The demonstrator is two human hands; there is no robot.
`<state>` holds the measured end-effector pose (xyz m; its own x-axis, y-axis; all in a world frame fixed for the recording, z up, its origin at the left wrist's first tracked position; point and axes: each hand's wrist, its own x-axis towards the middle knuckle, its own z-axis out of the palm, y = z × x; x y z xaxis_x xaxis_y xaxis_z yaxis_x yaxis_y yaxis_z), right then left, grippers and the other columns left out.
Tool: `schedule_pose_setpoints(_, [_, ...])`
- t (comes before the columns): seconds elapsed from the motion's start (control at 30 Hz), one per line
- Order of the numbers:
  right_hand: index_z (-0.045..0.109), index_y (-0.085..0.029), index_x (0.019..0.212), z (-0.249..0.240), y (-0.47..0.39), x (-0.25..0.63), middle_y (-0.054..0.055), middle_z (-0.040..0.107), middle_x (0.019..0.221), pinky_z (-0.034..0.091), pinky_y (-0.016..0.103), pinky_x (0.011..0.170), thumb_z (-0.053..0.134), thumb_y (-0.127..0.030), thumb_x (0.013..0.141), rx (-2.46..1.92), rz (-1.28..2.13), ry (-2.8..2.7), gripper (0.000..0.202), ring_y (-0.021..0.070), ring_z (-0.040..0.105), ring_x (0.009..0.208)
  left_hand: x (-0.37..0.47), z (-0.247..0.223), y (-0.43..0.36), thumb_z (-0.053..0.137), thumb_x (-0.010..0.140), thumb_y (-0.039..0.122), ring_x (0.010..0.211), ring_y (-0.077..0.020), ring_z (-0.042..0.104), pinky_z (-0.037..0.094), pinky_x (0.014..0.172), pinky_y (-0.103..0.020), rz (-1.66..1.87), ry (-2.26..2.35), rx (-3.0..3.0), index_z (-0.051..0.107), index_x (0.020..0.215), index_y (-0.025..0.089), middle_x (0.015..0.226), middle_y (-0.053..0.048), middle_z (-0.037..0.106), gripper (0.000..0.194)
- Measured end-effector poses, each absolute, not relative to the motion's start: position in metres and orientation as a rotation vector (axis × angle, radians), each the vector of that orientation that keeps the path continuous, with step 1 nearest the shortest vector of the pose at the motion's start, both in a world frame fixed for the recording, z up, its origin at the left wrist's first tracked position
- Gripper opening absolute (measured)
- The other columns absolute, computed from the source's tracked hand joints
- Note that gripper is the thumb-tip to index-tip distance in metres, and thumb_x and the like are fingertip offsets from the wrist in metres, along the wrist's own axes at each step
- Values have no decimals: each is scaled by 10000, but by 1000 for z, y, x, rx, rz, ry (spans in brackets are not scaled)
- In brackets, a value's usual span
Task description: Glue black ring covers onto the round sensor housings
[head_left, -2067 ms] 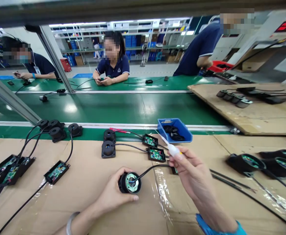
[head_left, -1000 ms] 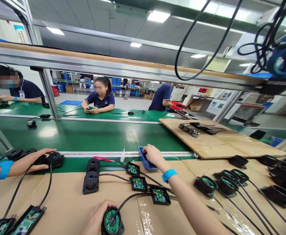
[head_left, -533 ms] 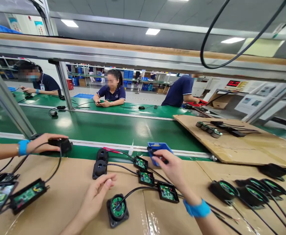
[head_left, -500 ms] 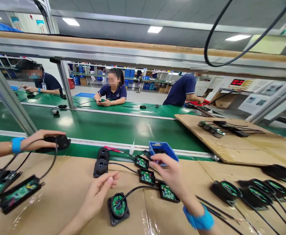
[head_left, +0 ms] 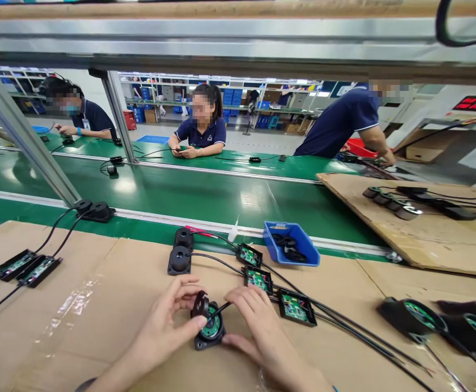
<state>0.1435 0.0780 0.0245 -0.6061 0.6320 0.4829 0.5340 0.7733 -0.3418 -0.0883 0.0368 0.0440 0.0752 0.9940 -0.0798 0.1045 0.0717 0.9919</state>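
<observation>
Near the front of the cardboard, a black square-based housing (head_left: 210, 335) with a round green circuit board inside lies between my hands. My left hand (head_left: 172, 316) grips a round black cap (head_left: 199, 305) between fingers and thumb, tilted over the housing's left side. From the right, my right hand (head_left: 258, 324) reaches the housing, its thumb at the base and its fingertips at the black cable (head_left: 222, 307). The cable runs under that hand towards an open black box with a green board (head_left: 297, 307).
Two black round housings (head_left: 179, 259) and two more open board boxes (head_left: 258, 277) lie behind. A blue bin (head_left: 313, 253) holds black parts. More housings (head_left: 415, 318) stand right, board boxes (head_left: 39, 269) left. Three people work beyond the green belt (head_left: 205, 188).
My right hand has come from the blue bin to the housing. A round black cap is now in my left hand. The other person's hand at the far left has left the view.
</observation>
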Motion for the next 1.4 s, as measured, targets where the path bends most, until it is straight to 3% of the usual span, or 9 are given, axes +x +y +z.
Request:
schedule_pose_setpoints(0.1, [543,-221,1091,13,73,145,51,659,948,545,419,841,666,-211,899,-893,230,-2366,228,239,651,884,-92,40,32,735,800,232,1159,-285,641,529,1015,-393,953,1413,1577,724,1124,253,1208,-97,694,325])
schedule_pose_setpoints(0.23, [571,-201,1057,7,68,144,56,645,890,517,360,746,556,-186,962,-857,167,-2298,97,213,622,806,-91,38,28,683,876,223,1111,-264,690,576,961,-335,914,1367,1944,749,1144,275,1211,-101,710,280])
schedule_pose_setpoints(0.63, [630,-181,1027,9,67,147,95,620,942,527,339,746,530,-68,914,-872,180,-2209,188,194,605,832,-81,29,29,646,936,242,1045,-279,722,633,870,-339,957,1273,2437,785,1019,173,1146,-194,737,176])
schedule_pose_setpoints(0.87, [647,-144,1066,11,65,148,102,602,940,525,333,741,549,-55,911,-862,247,-2192,204,187,576,845,-79,22,29,691,910,221,1045,-254,704,638,850,-334,1053,1279,2441,753,1075,215,1172,-157,721,176])
schedule_pose_setpoints(1.07, [660,-125,1082,12,64,149,108,599,956,514,339,772,543,-49,919,-837,260,-2184,214,190,562,890,-73,11,25,624,939,121,1078,-212,663,643,847,-305,1140,1298,2562,713,1128,179,1179,-137,685,216])
schedule_pose_setpoints(1.23, [671,-114,1085,14,64,150,111,599,963,490,342,804,544,-48,926,-840,264,-2180,214,190,550,913,-73,9,20,597,956,150,1077,-204,673,646,874,-313,986,1381,2549,679,1197,243,1222,-94,672,271])
schedule_pose_setpoints(1.4, [674,-116,1089,16,64,151,102,616,950,474,336,812,533,-54,931,-845,259,-2177,221,180,562,906,-71,16,22,579,962,157,1085,-217,654,640,883,-347,940,1407,2692,689,1128,214,1197,-109,673,207])
